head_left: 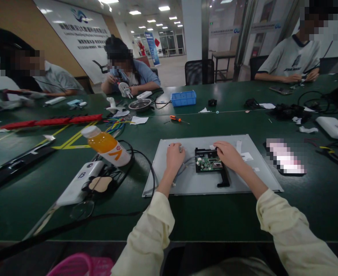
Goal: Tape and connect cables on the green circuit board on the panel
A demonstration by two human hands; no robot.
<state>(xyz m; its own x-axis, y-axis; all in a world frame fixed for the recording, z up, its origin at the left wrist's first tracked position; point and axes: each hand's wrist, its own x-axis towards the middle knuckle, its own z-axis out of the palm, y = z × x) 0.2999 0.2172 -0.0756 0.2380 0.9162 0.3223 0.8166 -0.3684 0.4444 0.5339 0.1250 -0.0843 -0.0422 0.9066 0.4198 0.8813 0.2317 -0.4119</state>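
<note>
A grey flat panel (249,180) lies face down on the green table (215,222) in front of me. A green circuit board (207,163) in a black frame sits at its middle. My left hand (174,155) rests curled on the panel left of the board, fingers closed near thin wires (186,165); what they hold is hidden. My right hand (228,154) lies over the board's right upper corner, fingers bent and pressing there.
An orange drink bottle (105,146) lies left, above a white device (78,184) and black cables. An orange screwdriver (177,119), a blue bin (183,98) and a metal bowl (140,104) lie farther back. Other people work at the far side. A white box (334,127) sits right.
</note>
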